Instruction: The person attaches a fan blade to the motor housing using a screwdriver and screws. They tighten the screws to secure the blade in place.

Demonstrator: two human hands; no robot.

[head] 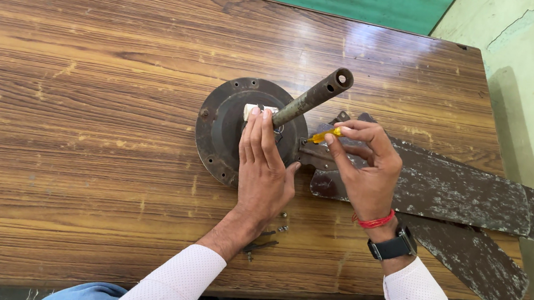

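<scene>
On the scratched wooden table [78, 109], the left hand [264, 170] presses flat, gripping nothing, on the round rusty brown ceiling-fan motor housing [221, 130], while the right hand [366, 164] pinches a small yellow-handled screwdriver [323, 136] by the worn dark blade bracket [311, 155]; keeping the housing pinned and the tip square should prevent slipping.

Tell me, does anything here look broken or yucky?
Yes. The fan blades are off the round fan motor and lie stacked on the table, their dark paint scuffed and flaking. Loose screws lie near the left hand.
</scene>
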